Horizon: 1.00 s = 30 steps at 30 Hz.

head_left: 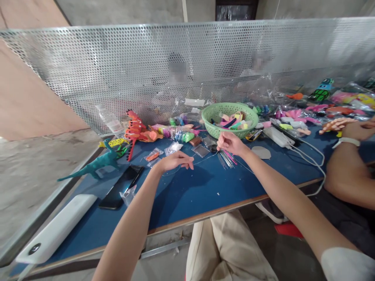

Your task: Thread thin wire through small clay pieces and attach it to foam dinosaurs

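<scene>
My left hand [175, 160] hovers low over the blue table [187, 195], fingers pinched on one end of a thin wire [205, 158]. My right hand [230, 143] pinches the wire's other end, just in front of a green basket [230, 110]. The wire runs stretched between the two hands. A bundle of thin wires and pink sticks [227, 158] lies on the table under my right hand.
The basket holds coloured clay pieces. A teal dinosaur [96, 166], an orange dinosaur [134, 130], a black phone [121, 186], a white power bank [57, 228], small bags of clay and a perforated metal screen [146, 70] surround the spot. Another person's arm [347, 164] rests at right.
</scene>
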{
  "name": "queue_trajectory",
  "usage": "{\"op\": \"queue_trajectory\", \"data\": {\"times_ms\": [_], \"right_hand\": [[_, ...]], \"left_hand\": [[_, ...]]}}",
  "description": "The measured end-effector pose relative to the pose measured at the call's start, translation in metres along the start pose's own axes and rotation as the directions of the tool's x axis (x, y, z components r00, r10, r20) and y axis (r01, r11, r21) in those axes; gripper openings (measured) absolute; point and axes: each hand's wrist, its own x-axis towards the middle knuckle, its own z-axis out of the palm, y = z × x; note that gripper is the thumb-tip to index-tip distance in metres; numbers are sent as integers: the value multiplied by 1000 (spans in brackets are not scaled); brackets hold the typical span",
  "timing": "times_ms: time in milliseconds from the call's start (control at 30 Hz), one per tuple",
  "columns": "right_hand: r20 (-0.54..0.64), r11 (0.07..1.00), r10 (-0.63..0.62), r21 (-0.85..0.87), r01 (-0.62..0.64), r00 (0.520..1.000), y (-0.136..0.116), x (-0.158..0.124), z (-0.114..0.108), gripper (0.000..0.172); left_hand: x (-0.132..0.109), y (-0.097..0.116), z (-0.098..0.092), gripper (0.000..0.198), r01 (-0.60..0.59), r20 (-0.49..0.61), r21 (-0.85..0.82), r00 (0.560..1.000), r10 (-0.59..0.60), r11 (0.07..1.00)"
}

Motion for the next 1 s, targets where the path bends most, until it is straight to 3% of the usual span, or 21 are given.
{"op": "queue_trajectory", "data": {"times_ms": [100,200,333,433,533,633,867,1000], "right_hand": [[-57,997,-8,77,13,998,-2,0,-4,36],[-8,999,-5,47,6,1000,-5,-2,-10,38],[78,957,108,-278,-82,991,-7,-5,-14,34],[41,830,178,-542,-128,983,-4,-4,-11,33],[0,760,166,-637,-128,986,1,-3,-5,33],[-23,786,103,-611,-96,994,5,-2,-2,25],[0,928,110,-358,-102,994,1,-2,-3,15],[40,944,124,-312,-106,991,1,-1,-1,12]], "left_hand": [[0,-2,-2,45,30,-3,11,1000,-30,999],[-1,-5,-5,45,48,2,25,999,-48,999],[-2,-7,-7,44,62,16,35,998,-62,997],[0,-7,-4,44,55,40,72,998,-58,996],[4,-4,3,45,-10,50,149,999,2,989],[7,0,9,50,-62,-19,133,998,65,989],[8,3,15,52,-154,-246,-214,964,100,965],[10,-1,16,47,-141,-207,-211,974,97,967]]}}
